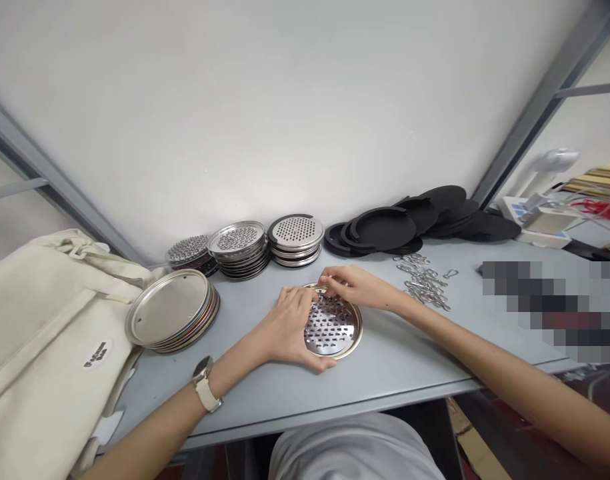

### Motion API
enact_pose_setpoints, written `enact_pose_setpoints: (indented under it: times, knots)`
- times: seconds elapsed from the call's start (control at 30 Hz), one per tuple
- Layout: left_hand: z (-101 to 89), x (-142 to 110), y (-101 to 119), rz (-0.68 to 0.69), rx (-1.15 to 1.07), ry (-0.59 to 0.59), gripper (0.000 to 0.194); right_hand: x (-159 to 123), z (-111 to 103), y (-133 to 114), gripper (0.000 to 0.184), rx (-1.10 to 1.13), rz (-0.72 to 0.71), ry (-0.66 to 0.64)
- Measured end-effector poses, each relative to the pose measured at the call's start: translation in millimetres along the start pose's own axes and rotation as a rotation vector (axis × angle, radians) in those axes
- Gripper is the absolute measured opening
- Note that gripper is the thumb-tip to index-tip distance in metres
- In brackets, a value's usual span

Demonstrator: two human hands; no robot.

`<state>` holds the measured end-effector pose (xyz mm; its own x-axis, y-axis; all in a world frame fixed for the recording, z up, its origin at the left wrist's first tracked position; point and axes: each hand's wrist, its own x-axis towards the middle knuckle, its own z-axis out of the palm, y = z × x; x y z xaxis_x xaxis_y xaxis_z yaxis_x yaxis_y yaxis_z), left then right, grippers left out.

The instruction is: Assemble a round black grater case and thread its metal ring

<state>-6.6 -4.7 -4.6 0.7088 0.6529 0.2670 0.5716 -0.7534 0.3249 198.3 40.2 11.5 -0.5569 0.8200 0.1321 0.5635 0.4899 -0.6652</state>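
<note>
A round metal grater plate (332,325) with rows of raised holes lies inside a shallow gold-rimmed round tray (359,333) on the table. My left hand (289,327) grips the left side of the tray and grater, its thumb along the near rim and its fingers over the far left part. At the far rim is my right hand (352,287), with bent fingers pressed together. Whatever those fingertips pinch, if anything, is too small or hidden to make out. The upper left part of the plate is covered by both hands.
Stacks of metal grater plates (237,239) and perforated discs (298,230) stand along the wall. On the left are stacked round trays (172,307) and a cream canvas bag (49,347). Black round pieces (385,230) and several small metal clips (427,283) lie to the right.
</note>
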Motion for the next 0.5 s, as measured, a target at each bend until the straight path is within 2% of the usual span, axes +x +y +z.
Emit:
enact_pose_setpoints:
  times: [0.2, 0.33, 0.5]
  knots:
    - [-0.9, 0.6, 0.0, -0.016, 0.011, -0.009, 0.089, 4.9, -4.5, 10.8, 0.022, 0.032, 0.002, 0.063]
    - [-1.1, 1.3, 0.1, -0.002, 0.012, -0.026, 0.087, 4.2, -1.6, 13.2, 0.017, -0.043, -0.104, 0.047]
    - [-3.4, 2.2, 1.9, -0.003, -0.024, -0.053, 0.087, 1.7, 0.0, 9.6, 0.025, -0.108, -0.088, -0.038]
